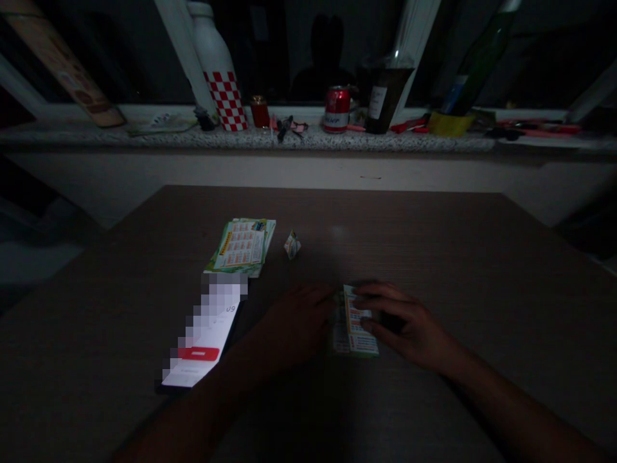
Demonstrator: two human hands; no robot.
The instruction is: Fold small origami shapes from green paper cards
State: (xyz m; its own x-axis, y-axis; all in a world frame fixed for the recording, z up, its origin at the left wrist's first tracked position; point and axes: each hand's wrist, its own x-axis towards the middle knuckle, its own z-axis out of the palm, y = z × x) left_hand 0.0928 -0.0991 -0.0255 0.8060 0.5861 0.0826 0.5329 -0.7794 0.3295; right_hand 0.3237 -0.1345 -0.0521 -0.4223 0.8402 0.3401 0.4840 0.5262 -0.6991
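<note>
A printed paper sheet with a lengthwise fold lies on the table between my hands. Its right part is brightly lit with rows of orange and blue print, while the left part falls in shadow. My right hand rests on it from the right, fingers stretched and apart over the folded strip. At the sheet's left edge is my left hand, back up and in deep shadow; its fingertips are too dark to make out. Beyond my left hand stands a small folded paper piece. A stack of similar printed sheets lies farther left.
A phone with a lit screen lies left of my left forearm on the brown table. Along the granite windowsill stand a checkered bottle, a red can, a dark wrapped pot and a green bottle.
</note>
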